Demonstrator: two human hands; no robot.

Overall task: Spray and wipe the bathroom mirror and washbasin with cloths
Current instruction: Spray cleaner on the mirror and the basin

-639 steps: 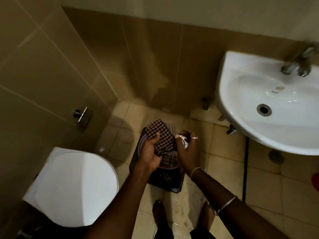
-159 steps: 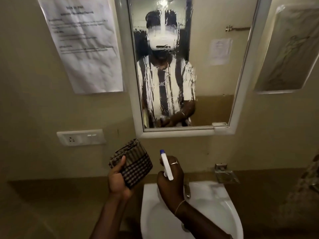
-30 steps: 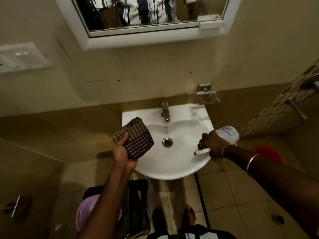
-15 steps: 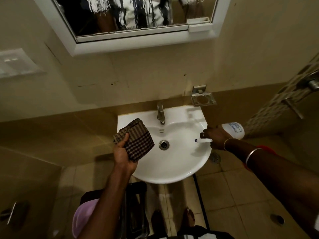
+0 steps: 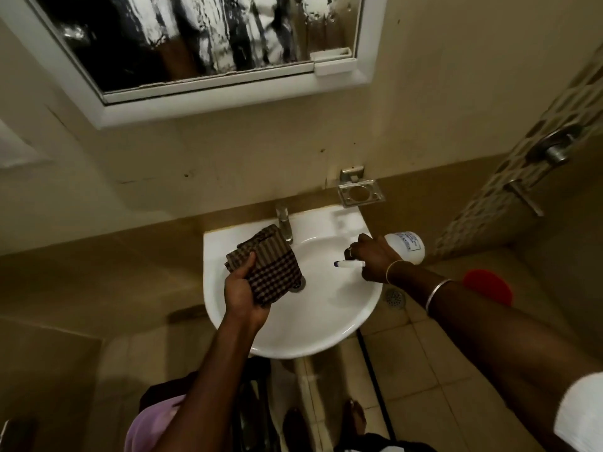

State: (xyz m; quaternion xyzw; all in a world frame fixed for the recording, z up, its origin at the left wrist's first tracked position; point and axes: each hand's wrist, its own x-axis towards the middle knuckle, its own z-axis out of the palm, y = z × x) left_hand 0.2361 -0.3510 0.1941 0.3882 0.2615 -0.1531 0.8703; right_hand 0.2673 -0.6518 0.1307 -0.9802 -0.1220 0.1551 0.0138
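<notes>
The white washbasin hangs on the wall below the white-framed mirror, whose glass is streaked with running liquid. My left hand grips a folded brown checked cloth over the left half of the bowl, partly covering the drain. My right hand holds a white spray bottle at the basin's right rim, its blue-tipped nozzle pointing left into the bowl. A chrome tap stands at the back of the basin.
A chrome soap holder is fixed to the wall right of the tap. A red round object and a floor drain lie on the tiled floor at right. A dark stool with a pink basin stands below left. My feet are under the basin.
My left hand has carried the cloth right, from beside the basin to over the bowl near the drain. The right hand keeps the spray bottle aimed into the bowl. The view has shifted slightly.
</notes>
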